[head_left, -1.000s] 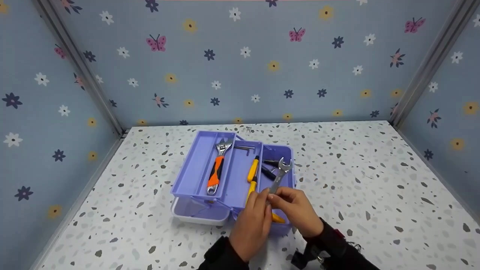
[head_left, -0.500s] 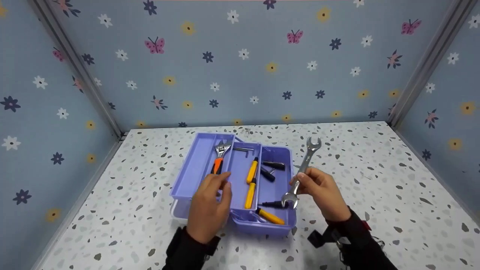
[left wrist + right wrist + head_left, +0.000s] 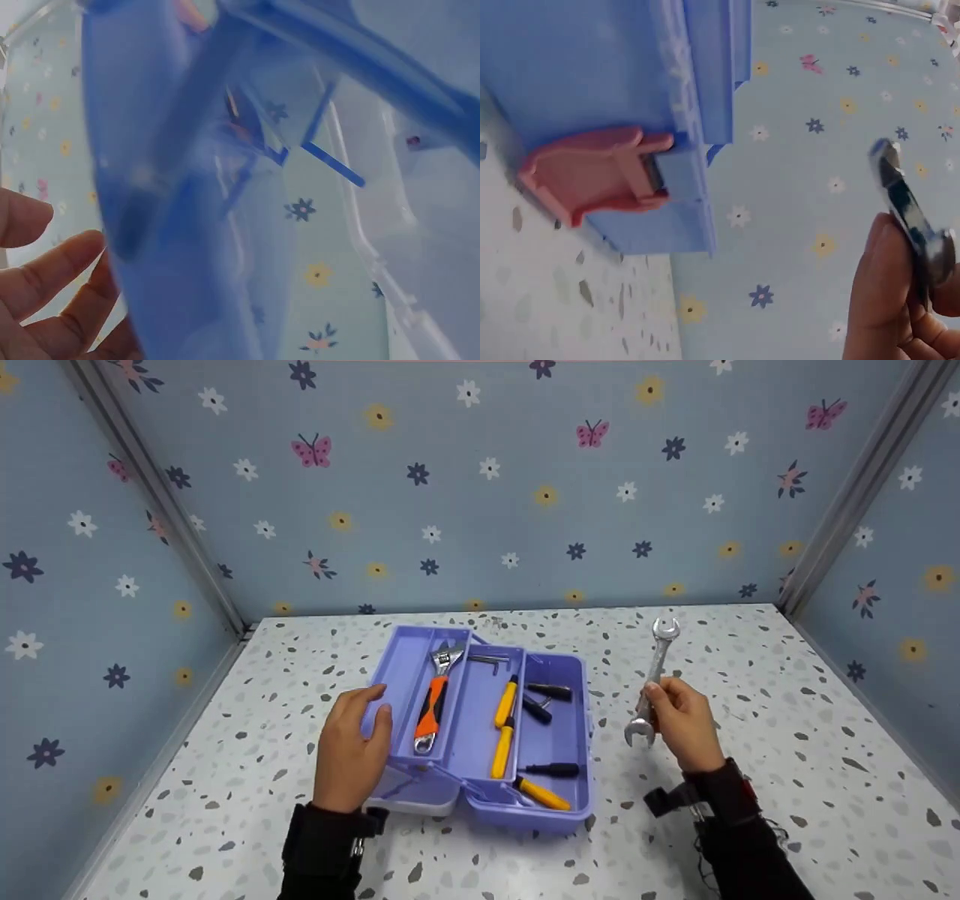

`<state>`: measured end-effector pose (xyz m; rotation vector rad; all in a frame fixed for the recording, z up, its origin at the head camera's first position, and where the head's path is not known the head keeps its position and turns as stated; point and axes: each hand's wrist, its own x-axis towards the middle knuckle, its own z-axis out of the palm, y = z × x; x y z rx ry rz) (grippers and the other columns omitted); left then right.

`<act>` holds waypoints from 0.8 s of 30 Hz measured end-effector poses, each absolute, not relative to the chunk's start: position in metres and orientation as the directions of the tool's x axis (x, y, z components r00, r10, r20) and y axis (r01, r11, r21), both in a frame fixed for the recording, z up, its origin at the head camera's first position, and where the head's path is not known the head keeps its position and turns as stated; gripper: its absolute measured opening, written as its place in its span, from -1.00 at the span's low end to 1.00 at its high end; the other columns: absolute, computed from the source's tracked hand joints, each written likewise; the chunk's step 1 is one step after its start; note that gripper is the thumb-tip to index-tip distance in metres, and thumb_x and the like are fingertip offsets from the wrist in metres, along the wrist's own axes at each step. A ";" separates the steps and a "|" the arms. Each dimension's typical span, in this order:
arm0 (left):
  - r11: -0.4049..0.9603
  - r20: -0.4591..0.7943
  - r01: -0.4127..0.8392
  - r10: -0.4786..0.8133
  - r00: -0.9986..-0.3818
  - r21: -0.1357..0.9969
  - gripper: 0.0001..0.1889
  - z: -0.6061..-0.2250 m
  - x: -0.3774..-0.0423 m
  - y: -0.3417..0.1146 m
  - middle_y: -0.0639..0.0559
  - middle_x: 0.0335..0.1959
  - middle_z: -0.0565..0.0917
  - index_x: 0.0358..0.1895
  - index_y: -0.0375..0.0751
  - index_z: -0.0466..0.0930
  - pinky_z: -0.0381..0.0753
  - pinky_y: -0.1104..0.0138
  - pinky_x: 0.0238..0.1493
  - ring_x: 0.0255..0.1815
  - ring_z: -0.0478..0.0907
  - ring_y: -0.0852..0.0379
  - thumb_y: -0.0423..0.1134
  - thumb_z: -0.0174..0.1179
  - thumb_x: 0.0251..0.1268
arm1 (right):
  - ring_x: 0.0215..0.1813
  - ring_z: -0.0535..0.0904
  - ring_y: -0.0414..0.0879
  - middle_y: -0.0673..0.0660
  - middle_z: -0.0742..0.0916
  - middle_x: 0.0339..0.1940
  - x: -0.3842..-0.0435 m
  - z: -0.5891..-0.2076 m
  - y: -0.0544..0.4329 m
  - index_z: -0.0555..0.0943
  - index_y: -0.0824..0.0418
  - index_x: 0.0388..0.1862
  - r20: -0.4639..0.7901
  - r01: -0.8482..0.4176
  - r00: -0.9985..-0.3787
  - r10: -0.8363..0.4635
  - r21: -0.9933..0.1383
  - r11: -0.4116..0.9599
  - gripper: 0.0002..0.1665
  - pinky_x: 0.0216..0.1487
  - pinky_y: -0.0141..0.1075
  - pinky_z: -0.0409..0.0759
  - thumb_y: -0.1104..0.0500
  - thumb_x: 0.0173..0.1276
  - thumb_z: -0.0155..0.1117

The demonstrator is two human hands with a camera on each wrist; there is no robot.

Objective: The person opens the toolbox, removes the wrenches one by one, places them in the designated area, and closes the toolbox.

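To the right of the purple toolbox [image 3: 589, 735], my right hand [image 3: 684, 724] pinches a silver open-ended wrench [image 3: 657, 664] near its lower end, held above the table. In the right wrist view, the wrench [image 3: 907, 210] sits between thumb and fingers. My left hand [image 3: 351, 750], thumb and fingers spread, is at the left side of the toolbox's upper tray [image 3: 401, 675]. The left wrist view shows its fingers [image 3: 56, 266] close against the tray wall; I cannot tell whether they touch it. An orange-and-black adjustable wrench [image 3: 432, 705] lies in that tray.
Yellow-handled tools [image 3: 502, 746] and hex keys [image 3: 491, 660] lie in the middle tray. The right compartment holds black-handled tools [image 3: 551, 769] and a yellow handle [image 3: 544, 793]. A red latch [image 3: 592, 176] is on the box's side. Speckled table [image 3: 750, 810]; flowered walls [image 3: 480, 510] surround it.
My hands have come apart. The right hand carried the wrench from over the toolbox out to the right. My left hand let go of the wrench and moved left across the tray.
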<state>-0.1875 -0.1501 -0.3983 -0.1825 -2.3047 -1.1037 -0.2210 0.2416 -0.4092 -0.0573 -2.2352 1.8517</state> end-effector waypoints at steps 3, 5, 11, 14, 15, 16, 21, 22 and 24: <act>0.652 0.503 0.298 -0.149 -0.851 0.697 -0.66 -0.404 -0.193 -0.157 -0.30 0.12 0.55 0.16 -0.40 0.55 0.48 -0.04 0.24 0.19 0.52 -0.22 -0.37 0.13 0.36 | -0.61 0.44 -0.26 -0.03 0.59 -0.59 -0.227 -0.418 0.248 0.54 0.47 -0.17 0.143 -0.092 -0.972 0.188 -0.962 0.257 -0.68 -0.61 -0.43 0.43 0.16 0.52 0.08; 0.649 0.460 0.252 -0.170 -0.872 0.718 -0.62 -0.408 -0.196 -0.161 -0.33 0.19 0.51 0.21 -0.42 0.51 0.44 -0.08 0.28 0.23 0.48 -0.26 -0.37 0.11 0.37 | -0.63 0.42 -0.26 -0.02 0.57 -0.60 -0.230 -0.424 0.252 0.56 0.48 -0.16 0.127 -0.064 -0.974 0.190 -0.951 0.303 -0.66 -0.64 -0.44 0.41 0.15 0.52 0.07; 0.615 0.298 0.119 -0.198 -0.934 0.780 -0.50 -0.415 -0.201 -0.170 -0.41 0.31 0.44 0.36 -0.46 0.32 0.41 -0.10 0.31 0.31 0.42 -0.31 -0.31 0.03 0.42 | -0.67 0.36 -0.29 -0.02 0.54 -0.62 -0.239 -0.439 0.259 0.57 0.52 -0.16 0.046 0.021 -0.984 0.172 -0.929 0.370 -0.63 -0.66 -0.43 0.37 0.17 0.52 0.03; 0.594 0.246 0.084 -0.198 -0.949 0.800 -0.49 -0.414 -0.201 -0.170 -0.43 0.30 0.46 0.38 -0.47 0.29 0.41 -0.09 0.32 0.31 0.43 -0.32 -0.30 -0.01 0.44 | -0.69 0.34 -0.29 -0.04 0.52 -0.66 -0.241 -0.445 0.263 0.56 0.54 -0.14 0.000 0.057 -0.989 0.145 -0.919 0.390 -0.61 -0.66 -0.43 0.36 0.17 0.53 0.01; 0.590 0.236 0.078 -0.196 -0.952 0.803 -0.49 -0.414 -0.201 -0.170 -0.44 0.30 0.46 0.38 -0.48 0.28 0.40 -0.09 0.33 0.31 0.43 -0.32 -0.30 -0.03 0.45 | -0.69 0.33 -0.29 -0.05 0.51 -0.67 -0.242 -0.447 0.264 0.56 0.55 -0.13 -0.013 0.066 -0.991 0.134 -0.915 0.399 -0.61 -0.65 -0.42 0.36 0.18 0.53 0.00; 0.587 0.232 0.076 -0.194 -0.953 0.806 -0.50 -0.413 -0.201 -0.170 -0.45 0.29 0.46 0.38 -0.48 0.29 0.41 -0.09 0.33 0.30 0.44 -0.33 -0.31 -0.05 0.45 | -0.69 0.33 -0.29 -0.06 0.50 -0.68 -0.242 -0.448 0.265 0.57 0.55 -0.12 -0.027 0.075 -0.992 0.122 -0.911 0.405 -0.60 -0.64 -0.42 0.35 0.18 0.53 -0.01; 0.587 0.227 0.073 -0.191 -0.955 0.806 -0.52 -0.412 -0.200 -0.169 -0.48 0.28 0.45 0.36 -0.51 0.29 0.41 -0.10 0.33 0.27 0.45 -0.35 -0.35 -0.09 0.45 | -0.68 0.33 -0.29 -0.09 0.49 -0.70 -0.243 -0.453 0.269 0.59 0.54 -0.14 -0.093 0.110 -0.994 0.061 -0.886 0.450 -0.60 -0.64 -0.42 0.31 0.17 0.51 0.00; 0.586 0.225 0.071 -0.193 -0.955 0.807 -0.52 -0.412 -0.200 -0.169 -0.48 0.28 0.45 0.36 -0.51 0.29 0.42 -0.10 0.32 0.27 0.46 -0.35 -0.35 -0.09 0.45 | -0.68 0.33 -0.28 -0.09 0.49 -0.70 -0.243 -0.454 0.269 0.60 0.53 -0.16 -0.102 0.115 -0.993 0.053 -0.881 0.459 -0.60 -0.65 -0.42 0.30 0.17 0.51 0.01; 0.583 0.219 0.067 -0.194 -0.956 0.810 -0.52 -0.413 -0.200 -0.169 -0.48 0.28 0.45 0.37 -0.51 0.29 0.43 -0.10 0.31 0.26 0.47 -0.34 -0.35 -0.10 0.45 | -0.68 0.32 -0.28 -0.09 0.48 -0.72 -0.244 -0.457 0.270 0.61 0.51 -0.21 -0.116 0.121 -0.992 0.039 -0.870 0.478 -0.61 -0.65 -0.42 0.28 0.16 0.50 0.02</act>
